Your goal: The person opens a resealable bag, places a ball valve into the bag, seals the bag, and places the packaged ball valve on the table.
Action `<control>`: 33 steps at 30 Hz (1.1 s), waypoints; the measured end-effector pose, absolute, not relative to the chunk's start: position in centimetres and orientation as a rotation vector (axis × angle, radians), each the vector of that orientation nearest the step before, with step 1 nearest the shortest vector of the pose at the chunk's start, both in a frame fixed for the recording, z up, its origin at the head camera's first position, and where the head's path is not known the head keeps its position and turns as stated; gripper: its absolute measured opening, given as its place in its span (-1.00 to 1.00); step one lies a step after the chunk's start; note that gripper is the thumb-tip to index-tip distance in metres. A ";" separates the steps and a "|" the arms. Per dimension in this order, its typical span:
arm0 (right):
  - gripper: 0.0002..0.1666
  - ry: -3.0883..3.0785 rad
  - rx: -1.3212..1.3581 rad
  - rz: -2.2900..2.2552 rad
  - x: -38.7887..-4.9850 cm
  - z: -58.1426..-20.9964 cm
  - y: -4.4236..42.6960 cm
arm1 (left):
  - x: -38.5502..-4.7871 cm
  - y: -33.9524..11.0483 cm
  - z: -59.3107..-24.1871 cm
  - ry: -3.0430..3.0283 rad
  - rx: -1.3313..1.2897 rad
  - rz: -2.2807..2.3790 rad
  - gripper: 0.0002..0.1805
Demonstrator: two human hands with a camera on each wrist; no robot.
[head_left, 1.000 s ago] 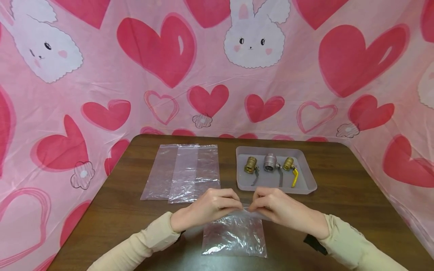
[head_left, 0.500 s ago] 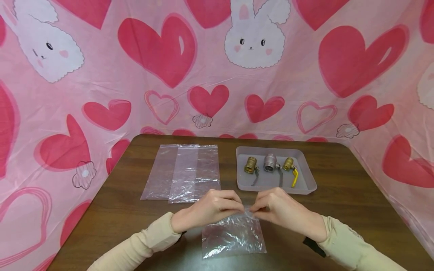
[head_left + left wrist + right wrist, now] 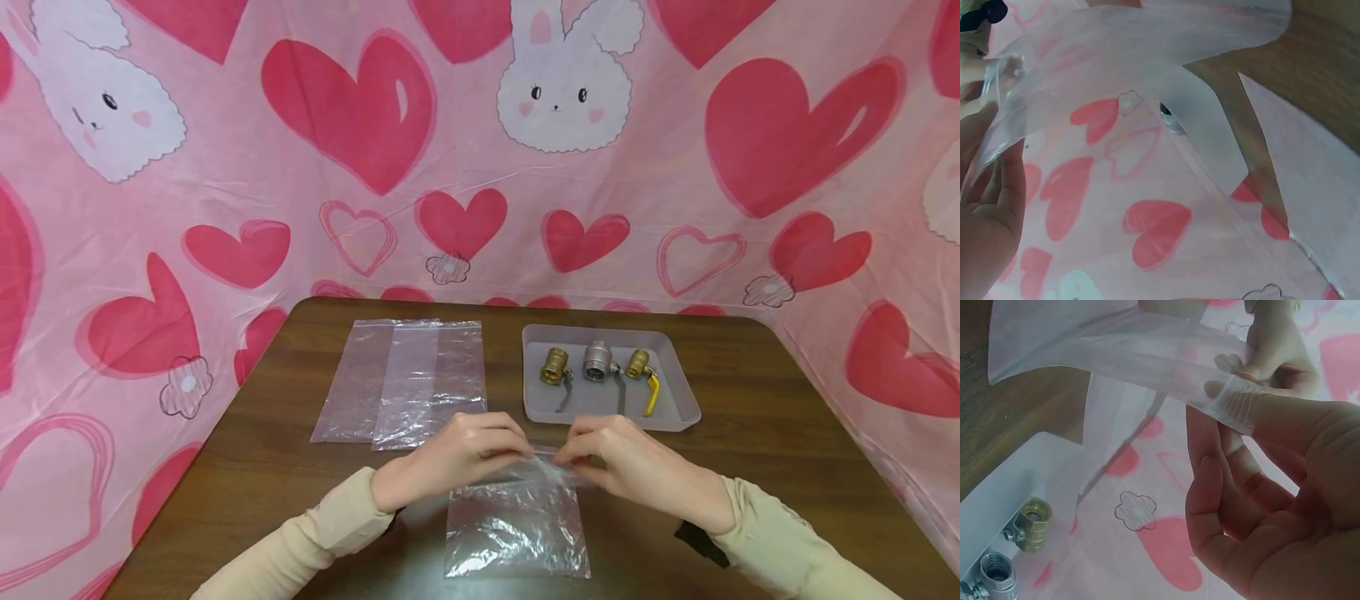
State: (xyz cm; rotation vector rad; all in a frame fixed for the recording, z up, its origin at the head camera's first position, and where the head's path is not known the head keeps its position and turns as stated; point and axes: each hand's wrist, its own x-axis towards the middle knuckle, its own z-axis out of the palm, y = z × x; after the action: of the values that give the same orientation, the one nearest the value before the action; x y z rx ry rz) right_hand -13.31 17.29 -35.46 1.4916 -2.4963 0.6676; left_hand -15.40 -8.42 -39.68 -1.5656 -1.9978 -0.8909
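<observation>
A clear zip bag (image 3: 517, 533) hangs from both hands above the near part of the table. My left hand (image 3: 461, 458) pinches one side of its upper edge between thumb and fingers. Opposite it, my right hand (image 3: 633, 467) grips the other side, the thumb pressing the film against the fingers. In the right wrist view the ribbed zip strip (image 3: 1238, 403) lies under the right thumb, and the bag's film stretches across to the left hand (image 3: 1279, 356). From the left wrist, the film (image 3: 1110, 56) hides part of the scene behind. Nothing shows inside the bag.
Two flat zip bags (image 3: 348, 392) overlap at the back left. Beyond the right hand, a translucent tray (image 3: 686, 412) holds a brass ball valve (image 3: 554, 367), a silver ball valve (image 3: 597, 362) and a smaller brass ball valve (image 3: 638, 364) with a yellow lever. A patterned cloth encloses the table.
The hands have shifted slightly apart, and the bag's upper edge between them looks more spread and crumpled. The tray, valves and flat bags have not moved.
</observation>
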 end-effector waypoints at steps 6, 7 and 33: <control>-0.75 -2.465 1.510 0.637 -13.6 -35.2 17.1 | -15.4 -8.8 -39.7 -2.041 -1.540 -0.866 -0.91; -0.75 -2.461 1.513 0.636 -13.7 -35.2 17.1 | -15.3 -8.8 -39.7 -2.048 -1.538 -0.857 -0.93; -0.81 -2.672 1.426 0.686 -13.5 -34.5 17.8 | -15.1 -9.2 -39.7 -2.086 -1.534 -0.919 -0.89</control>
State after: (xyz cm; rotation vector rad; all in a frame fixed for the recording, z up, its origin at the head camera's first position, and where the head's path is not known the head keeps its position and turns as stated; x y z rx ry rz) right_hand -13.54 17.83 -34.48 1.4260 -2.6721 0.6860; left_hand -15.12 -9.22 -39.71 -1.5338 -2.0864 -0.9193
